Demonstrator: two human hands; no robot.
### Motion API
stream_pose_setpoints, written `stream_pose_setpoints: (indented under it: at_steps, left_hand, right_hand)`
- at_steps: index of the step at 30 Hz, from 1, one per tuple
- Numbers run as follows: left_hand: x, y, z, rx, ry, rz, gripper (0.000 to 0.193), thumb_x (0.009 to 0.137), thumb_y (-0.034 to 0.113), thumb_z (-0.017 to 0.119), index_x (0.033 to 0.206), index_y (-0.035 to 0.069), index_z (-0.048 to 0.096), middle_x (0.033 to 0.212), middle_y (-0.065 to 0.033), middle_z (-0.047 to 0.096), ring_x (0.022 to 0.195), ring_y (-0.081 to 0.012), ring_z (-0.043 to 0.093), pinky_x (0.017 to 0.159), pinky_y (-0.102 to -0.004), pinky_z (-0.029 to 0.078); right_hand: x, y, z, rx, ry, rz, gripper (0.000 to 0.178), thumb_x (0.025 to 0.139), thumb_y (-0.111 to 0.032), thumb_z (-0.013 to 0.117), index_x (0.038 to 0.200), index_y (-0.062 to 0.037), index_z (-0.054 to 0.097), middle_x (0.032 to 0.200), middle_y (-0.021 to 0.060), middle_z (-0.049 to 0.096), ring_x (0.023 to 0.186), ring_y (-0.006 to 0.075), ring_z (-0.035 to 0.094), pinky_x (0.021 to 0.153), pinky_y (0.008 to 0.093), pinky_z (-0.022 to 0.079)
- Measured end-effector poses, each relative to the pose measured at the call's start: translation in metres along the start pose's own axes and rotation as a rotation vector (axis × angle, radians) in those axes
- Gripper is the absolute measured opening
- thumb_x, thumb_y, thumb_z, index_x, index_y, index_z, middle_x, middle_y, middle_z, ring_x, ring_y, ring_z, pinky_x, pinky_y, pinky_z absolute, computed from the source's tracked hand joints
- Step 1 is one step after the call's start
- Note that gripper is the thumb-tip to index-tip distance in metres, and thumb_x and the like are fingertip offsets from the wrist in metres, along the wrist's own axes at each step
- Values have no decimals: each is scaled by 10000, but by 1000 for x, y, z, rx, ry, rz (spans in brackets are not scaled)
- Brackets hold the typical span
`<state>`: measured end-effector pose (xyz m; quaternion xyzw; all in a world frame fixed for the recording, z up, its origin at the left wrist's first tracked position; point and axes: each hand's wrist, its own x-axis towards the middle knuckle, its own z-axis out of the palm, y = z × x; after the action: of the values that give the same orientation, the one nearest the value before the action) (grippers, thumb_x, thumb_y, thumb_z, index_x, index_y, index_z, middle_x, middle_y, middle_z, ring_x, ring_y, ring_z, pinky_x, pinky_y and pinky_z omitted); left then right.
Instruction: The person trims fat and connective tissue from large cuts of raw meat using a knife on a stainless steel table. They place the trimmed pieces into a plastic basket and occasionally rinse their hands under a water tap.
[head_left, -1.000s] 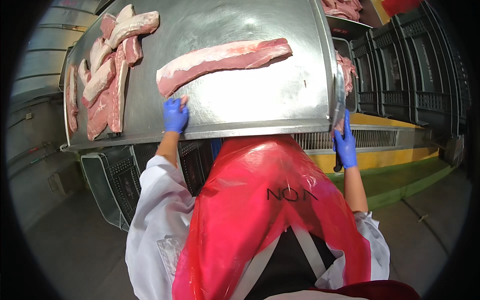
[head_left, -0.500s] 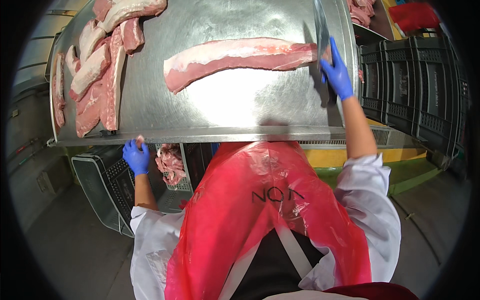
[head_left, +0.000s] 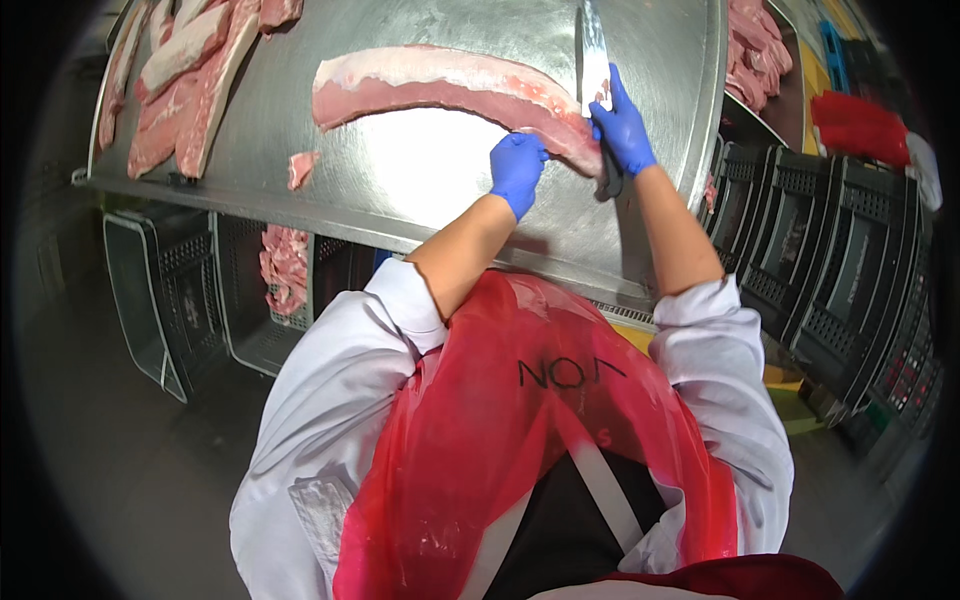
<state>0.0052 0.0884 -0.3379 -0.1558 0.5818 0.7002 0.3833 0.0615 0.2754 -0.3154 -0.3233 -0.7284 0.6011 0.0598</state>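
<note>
A long strip of raw meat [head_left: 450,85] with a pale fat layer lies across the steel table, its right end bent toward me. My left hand [head_left: 518,172], in a blue glove, is closed at the strip's near edge, fingertips pinching the meat there. My right hand [head_left: 624,130], gloved too, is wrapped round a knife [head_left: 592,50] beside the strip's right end. The blade points away from me, and the dark handle's end shows below the hand. A small scrap of meat [head_left: 301,169] lies near the table's front edge, left of the strip.
More cuts of meat [head_left: 190,95] are piled at the table's [head_left: 400,205] left. Below its front edge, a grey crate [head_left: 250,330] holds meat trimmings [head_left: 286,268]. Stacked dark crates [head_left: 800,230] stand at the right, near a tray of meat [head_left: 752,55] and a red cloth-like item [head_left: 858,130].
My left hand has moved from the table's front left edge to the strip, and a scrap now lies on the table. The strip's right end has bent toward me. The knife stays in my right hand.
</note>
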Motion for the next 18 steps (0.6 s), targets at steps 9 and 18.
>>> stream_pose_setpoints:
  at_steps: [9, 18]
  left_hand:
    - [13, -7, -25, 360, 173, 224, 210, 893, 201, 698, 807, 11, 670, 765, -73, 666, 703, -149, 613, 651, -352, 499]
    - [-8, -8, -39, 85, 190, 234, 120, 888, 107, 653, 855, -4, 681, 784, -69, 671, 730, -150, 606, 685, -318, 503]
  right_hand:
    - [-62, 23, 33, 283, -31, 3, 857, 965, -23, 577, 1651, -204, 96, 901, 68, 641, 595, 91, 563, 543, 268, 509]
    - [-58, -57, 27, -590, -235, -420, 756, 981, -175, 544, 1629, -272, 168, 1247, 233, 677, 1045, 395, 699, 867, 442, 567]
